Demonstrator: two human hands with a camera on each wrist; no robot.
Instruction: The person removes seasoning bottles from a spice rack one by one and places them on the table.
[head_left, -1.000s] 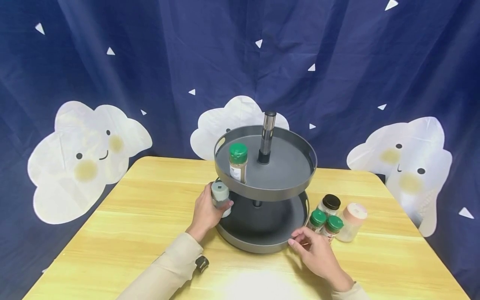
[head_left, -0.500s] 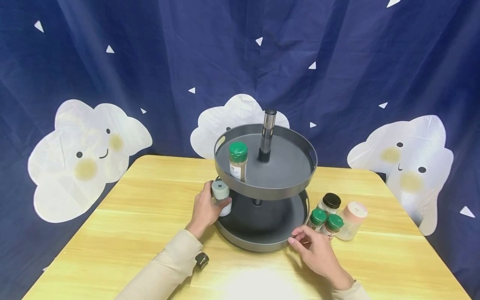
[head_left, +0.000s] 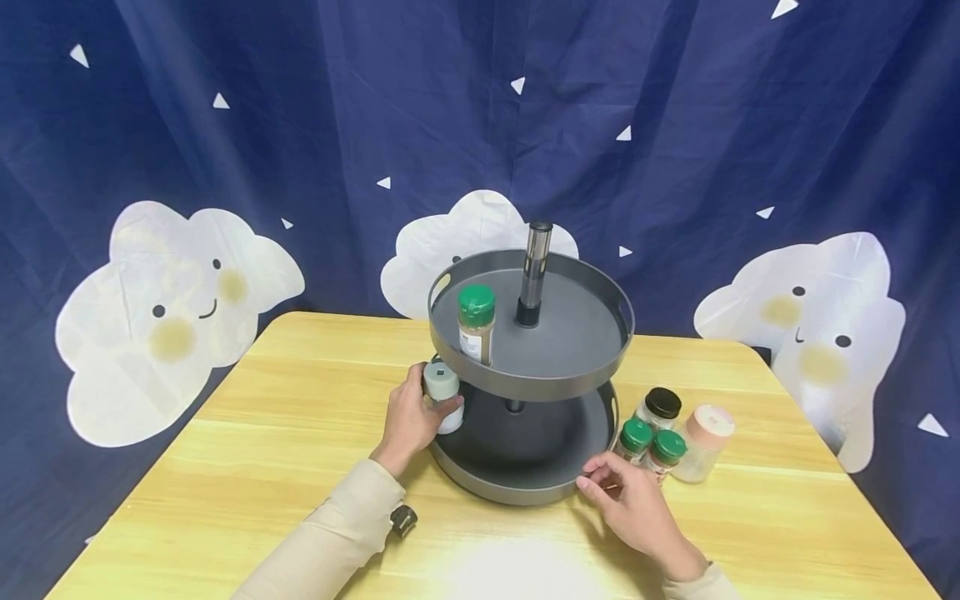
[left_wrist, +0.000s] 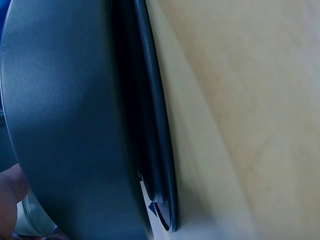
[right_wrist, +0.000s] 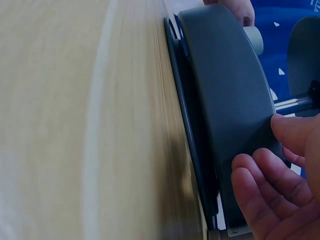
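With the left hand (head_left: 407,427), gripping one grey-capped jar (head_left: 441,381), just inside the left edge of the lower tray (head_left: 528,454). Cannot tell whether resting the jar's base on the tray floor. With the right hand (head_left: 634,510), pinching the lower tray's rim at the near right, using thumb at the edge and fingertips along the outer wall.

Counting two round trays, set one above the other on one pole (head_left: 534,271). On the upper tray (head_left: 573,337), seeing one green-capped bottle (head_left: 476,321), upright by the left front rim.

On one wooden table (head_left: 262,442), to the right of the trays, finding four more containers close together: two green-capped jars (head_left: 636,435) in front, one black-capped jar (head_left: 663,405) behind them, one pink-capped jar (head_left: 703,444) at the right end. Beyond the table, seeing one blue curtain (head_left: 450,92) printed with three white clouds (head_left: 120,367). On the arms, wearing two beige sleeves (head_left: 337,521).
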